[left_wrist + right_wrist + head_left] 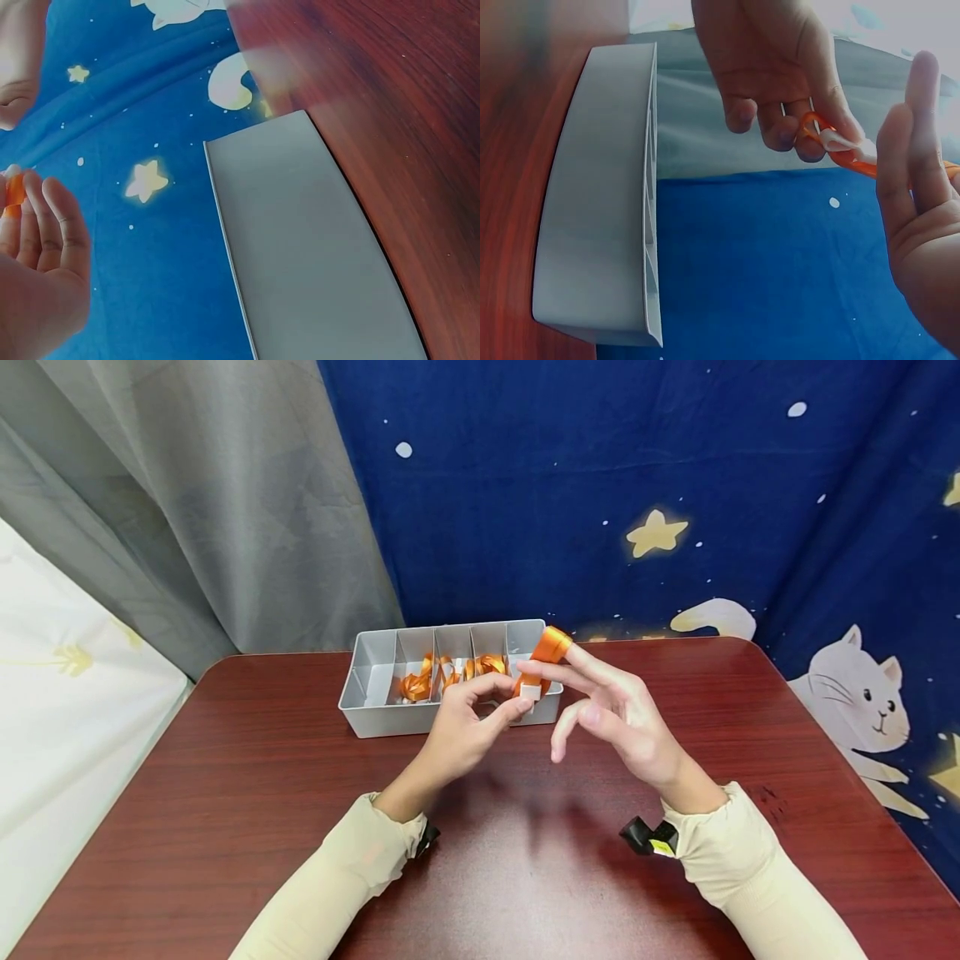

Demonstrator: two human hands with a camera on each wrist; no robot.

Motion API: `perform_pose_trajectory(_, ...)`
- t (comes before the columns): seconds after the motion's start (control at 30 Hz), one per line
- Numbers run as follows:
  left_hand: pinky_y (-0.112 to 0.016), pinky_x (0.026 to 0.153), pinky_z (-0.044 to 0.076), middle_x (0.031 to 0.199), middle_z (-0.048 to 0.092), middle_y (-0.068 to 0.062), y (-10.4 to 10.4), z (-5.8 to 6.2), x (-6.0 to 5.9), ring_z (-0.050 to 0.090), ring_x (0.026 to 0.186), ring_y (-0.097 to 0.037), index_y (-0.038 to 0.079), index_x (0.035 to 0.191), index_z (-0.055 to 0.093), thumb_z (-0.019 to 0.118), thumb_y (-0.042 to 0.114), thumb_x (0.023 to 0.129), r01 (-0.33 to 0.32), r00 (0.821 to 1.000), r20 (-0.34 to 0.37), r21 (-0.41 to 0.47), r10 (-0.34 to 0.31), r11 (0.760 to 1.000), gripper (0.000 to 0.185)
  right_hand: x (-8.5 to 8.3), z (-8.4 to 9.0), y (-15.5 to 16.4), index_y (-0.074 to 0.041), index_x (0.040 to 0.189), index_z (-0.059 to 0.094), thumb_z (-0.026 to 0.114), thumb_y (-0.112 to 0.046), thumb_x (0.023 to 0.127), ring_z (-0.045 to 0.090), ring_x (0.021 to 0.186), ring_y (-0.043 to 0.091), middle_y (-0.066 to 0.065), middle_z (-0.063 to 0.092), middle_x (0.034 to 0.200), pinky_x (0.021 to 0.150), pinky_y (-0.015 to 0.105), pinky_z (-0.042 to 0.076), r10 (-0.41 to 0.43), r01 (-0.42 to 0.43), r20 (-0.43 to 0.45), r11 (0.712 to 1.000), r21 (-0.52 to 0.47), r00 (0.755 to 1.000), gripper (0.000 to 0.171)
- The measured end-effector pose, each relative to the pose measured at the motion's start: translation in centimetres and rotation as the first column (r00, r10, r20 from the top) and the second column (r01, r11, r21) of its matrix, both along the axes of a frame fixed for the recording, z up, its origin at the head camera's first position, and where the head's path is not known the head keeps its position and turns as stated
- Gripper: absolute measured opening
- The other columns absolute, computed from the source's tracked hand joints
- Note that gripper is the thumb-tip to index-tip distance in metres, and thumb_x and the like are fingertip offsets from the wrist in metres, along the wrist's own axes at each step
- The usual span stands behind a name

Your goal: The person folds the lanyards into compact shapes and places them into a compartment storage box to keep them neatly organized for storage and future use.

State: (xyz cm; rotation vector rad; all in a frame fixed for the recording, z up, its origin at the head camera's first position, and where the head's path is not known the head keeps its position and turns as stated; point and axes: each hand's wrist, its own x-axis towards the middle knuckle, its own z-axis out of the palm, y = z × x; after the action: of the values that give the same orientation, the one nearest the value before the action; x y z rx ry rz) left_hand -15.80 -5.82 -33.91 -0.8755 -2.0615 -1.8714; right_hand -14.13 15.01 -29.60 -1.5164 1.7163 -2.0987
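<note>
- Two hands meet above the middle of the dark red-brown wooden table [225,793], just in front of the grey plastic divided tray [375,706].
- Left hand [461,727]: fingers curled, thumb and fingertips pinching the lower, white-tipped end of the glossy orange satin ribbon [546,653].
- Right hand [622,714]: fingers mostly straight and spread; the ribbon is wound round the tip of the raised forefinger, nothing clenched.
- Ribbon's taut length runs short and slanted, from the right forefinger tip down and leftward to the left pinch; both hands touch it, neither nearer.
- More orange ribbon [442,675] lies loosely tangled in the tray's middle compartments, directly beyond the hands; whether it joins the held piece cannot be told.
- Tray's long axis runs left to right, close to the table's far edge, with the blue star-and-cat patterned cloth [675,485] hanging behind it.
- Open table surface lies near and to either side of the hands; far side is bounded by the tray wall.
</note>
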Motion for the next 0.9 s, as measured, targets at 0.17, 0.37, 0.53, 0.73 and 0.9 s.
perform_pose_trajectory(0.17,-0.027,0.061,0.053,0.083,0.069,-0.01,0.0,0.1,0.1,0.059,0.067,-0.013,-0.003,0.097,0.07,0.07,0.0,0.09,-0.003,0.999,0.043,0.006,0.003,1.0,0.008,0.0,-0.2,0.0,0.004,0.153,0.027,0.053,-0.014,0.102,0.068,0.061,0.028,0.027,0.048,0.144,0.067,0.036,0.055,-0.051,0.053,-0.046,0.998,0.043,0.998,0.06)
perform_pose_trajectory(0.37,-0.035,0.06,0.056,0.081,0.068,-0.011,0.0,0.2,0.2,0.062,0.068,-0.014,-0.005,0.1,0.071,0.07,0.0,0.091,0.005,0.996,0.085,0.009,-0.005,1.0,0.011,-0.2,-0.7,0.0,0.005,0.152,0.031,0.056,-0.015,0.101,0.069,0.064,0.024,0.022,0.051,0.143,0.066,0.032,0.054,-0.104,0.113,-0.103,0.991,0.078,0.989,0.06)
perform_pose_trajectory(0.53,-0.031,0.06,0.055,0.079,0.067,-0.017,-0.1,0.2,0.2,0.063,0.064,-0.021,-0.006,0.101,0.07,0.068,0.001,0.092,0.034,0.994,0.108,0.021,-0.036,0.999,0.011,-0.1,-0.9,0.0,0.004,0.151,0.034,0.059,-0.014,0.1,0.069,0.065,0.023,0.015,0.053,0.144,0.065,0.032,0.055,-0.132,0.143,-0.109,0.984,0.103,0.985,0.059)
perform_pose_trajectory(0.73,-0.034,0.061,0.058,0.081,0.067,-0.021,-0.2,0.2,0.4,0.063,0.067,-0.04,-0.008,0.103,0.07,0.066,0.0,0.093,0.053,0.986,0.156,0.047,-0.06,0.997,0.013,-0.1,-1.3,0.0,0.001,0.149,0.04,0.062,-0.017,0.099,0.07,0.067,0.023,0.015,0.052,0.144,0.067,0.031,0.056,-0.199,0.226,-0.179,0.964,0.143,0.963,0.058)
perform_pose_trajectory(0.9,-0.033,0.061,0.058,0.081,0.067,-0.024,-0.2,0.2,0.5,0.066,0.064,-0.029,-0.01,0.104,0.069,0.066,0.0,0.093,0.057,0.976,0.206,0.069,-0.07,0.996,0.016,-0.4,-1.9,-0.3,-0.003,0.146,0.047,0.064,-0.024,0.098,0.07,0.068,0.018,0.013,0.057,0.14,0.073,0.028,0.056,-0.26,0.311,-0.317,0.942,0.123,0.912,0.055)
